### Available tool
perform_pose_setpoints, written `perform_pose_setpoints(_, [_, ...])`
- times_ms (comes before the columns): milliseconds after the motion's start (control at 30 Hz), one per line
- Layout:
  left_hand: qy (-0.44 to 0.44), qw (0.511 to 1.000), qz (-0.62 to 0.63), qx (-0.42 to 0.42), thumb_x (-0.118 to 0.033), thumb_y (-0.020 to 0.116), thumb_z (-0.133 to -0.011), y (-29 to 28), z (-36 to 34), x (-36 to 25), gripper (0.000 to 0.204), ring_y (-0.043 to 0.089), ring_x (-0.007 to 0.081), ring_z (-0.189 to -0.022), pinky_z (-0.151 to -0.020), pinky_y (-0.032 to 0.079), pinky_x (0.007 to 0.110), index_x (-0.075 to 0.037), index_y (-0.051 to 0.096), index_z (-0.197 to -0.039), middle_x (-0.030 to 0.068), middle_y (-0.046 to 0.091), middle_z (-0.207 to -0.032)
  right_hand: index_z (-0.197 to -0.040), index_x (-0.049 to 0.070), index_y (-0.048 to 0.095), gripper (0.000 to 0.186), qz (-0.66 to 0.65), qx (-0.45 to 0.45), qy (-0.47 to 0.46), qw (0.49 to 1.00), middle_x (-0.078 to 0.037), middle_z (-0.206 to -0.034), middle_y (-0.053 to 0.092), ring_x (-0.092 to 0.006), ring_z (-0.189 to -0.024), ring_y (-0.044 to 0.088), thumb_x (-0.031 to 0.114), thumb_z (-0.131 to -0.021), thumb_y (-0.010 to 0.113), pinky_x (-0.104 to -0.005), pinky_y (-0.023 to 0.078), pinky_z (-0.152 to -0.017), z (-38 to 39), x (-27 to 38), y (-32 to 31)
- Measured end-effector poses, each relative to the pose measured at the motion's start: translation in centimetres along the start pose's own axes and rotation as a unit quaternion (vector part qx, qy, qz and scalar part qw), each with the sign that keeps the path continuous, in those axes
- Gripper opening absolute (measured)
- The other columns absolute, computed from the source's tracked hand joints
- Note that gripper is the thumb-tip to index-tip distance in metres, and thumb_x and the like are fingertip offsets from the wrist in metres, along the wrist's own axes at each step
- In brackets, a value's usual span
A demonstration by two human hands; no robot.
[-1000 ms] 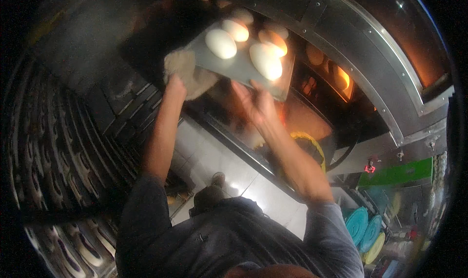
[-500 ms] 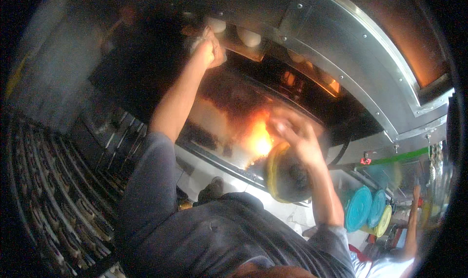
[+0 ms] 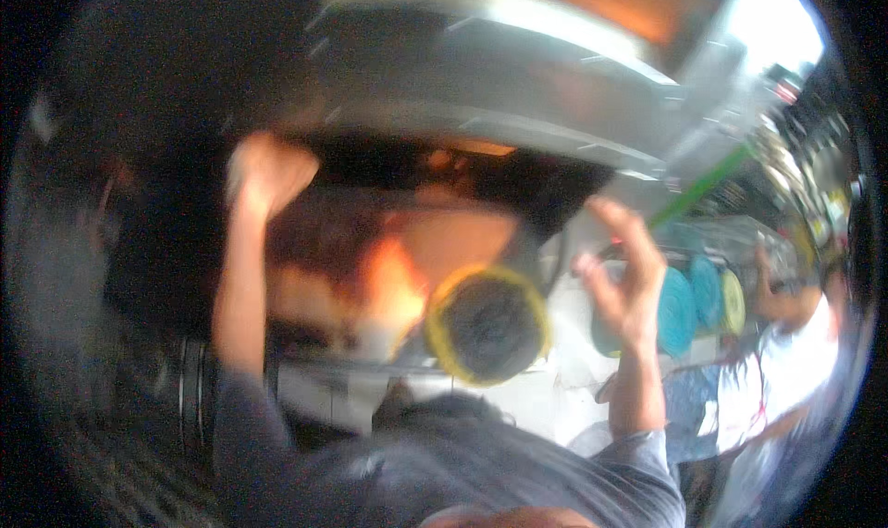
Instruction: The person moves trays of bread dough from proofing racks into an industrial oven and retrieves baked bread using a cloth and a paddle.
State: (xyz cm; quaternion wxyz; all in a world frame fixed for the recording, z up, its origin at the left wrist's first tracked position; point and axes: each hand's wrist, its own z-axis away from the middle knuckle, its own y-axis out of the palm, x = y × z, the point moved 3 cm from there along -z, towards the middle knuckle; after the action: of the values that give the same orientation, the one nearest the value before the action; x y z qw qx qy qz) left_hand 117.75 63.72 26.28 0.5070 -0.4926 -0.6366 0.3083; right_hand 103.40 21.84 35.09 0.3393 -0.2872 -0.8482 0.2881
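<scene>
My left hand [image 3: 270,172] is closed, in front of the dark opening of a metal oven [image 3: 398,162]. A pale patch shows at its outer side, but blur hides what it grips. My right hand [image 3: 634,278] is raised with thumb and fingers apart and holds nothing. Between my hands stands a round dark container with a yellow rim [image 3: 536,310]. Beside it, a bright orange flame [image 3: 393,273] burns at the oven's lower front.
Turquoise round lids [image 3: 677,313] and a pale yellow one [image 3: 731,303] stand past my right hand. A co-worker in a white shirt [image 3: 786,361] is at the right. The oven's steel hood [image 3: 481,74] curves overhead, and a green strip [image 3: 703,186] runs beside it.
The view has swung to the right and blurred. My right hand has moved away from the flame, out past the yellow-rimmed container. My left hand stays closed by the oven; the pale objects inside no longer show.
</scene>
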Motion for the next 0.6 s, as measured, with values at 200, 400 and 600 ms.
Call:
perform_pose_setpoints(200, [-0.179, 0.948, 0.256, -0.053, -0.048, 0.064, -0.078, -5.2, 7.4, -1.1, 0.040, 0.060, 0.0284, -0.060, -0.058, 0.049, 0.044, -0.011, 0.061, -0.063, 0.0082, 0.063, -0.067, -0.119, 0.006, 0.051, 0.042, 0.209, -0.458, -0.155, 0.850, -0.015, -0.117, 0.057, -0.0277, -0.111, 0.056, 0.014, -0.082, 0.070, -0.0363, 0.042, -0.097, -11.2, -7.3, -16.9])
perform_pose_setpoints(400, [-0.267, 0.907, 0.321, -0.056, -0.048, 0.062, -0.081, -3.8, 17.0, -5.3, 0.040, 0.060, 0.0277, -0.065, -0.062, 0.049, 0.043, -0.009, 0.060, -0.072, 0.0092, 0.063, -0.071, -0.114, 0.010, 0.059, 0.039, 0.253, -0.445, -0.151, 0.845, -0.011, -0.101, 0.063, -0.0262, -0.096, 0.062, 0.029, -0.082, 0.070, -0.0383, 0.049, -0.086, -15.0, -12.7, -21.9])
perform_pose_setpoints(600, [-0.368, 0.864, 0.341, -0.034, -0.048, 0.060, -0.083, -1.2, 29.6, -10.9, 0.041, 0.060, 0.0270, -0.069, -0.065, 0.049, 0.042, -0.008, 0.060, -0.080, 0.0101, 0.063, -0.076, -0.110, 0.002, 0.062, 0.031, 0.087, -0.447, -0.223, 0.862, -0.018, -0.092, 0.065, -0.0288, -0.082, 0.066, 0.020, -0.084, 0.062, -0.0358, 0.054, -0.073, -14.7, -12.6, -20.9])
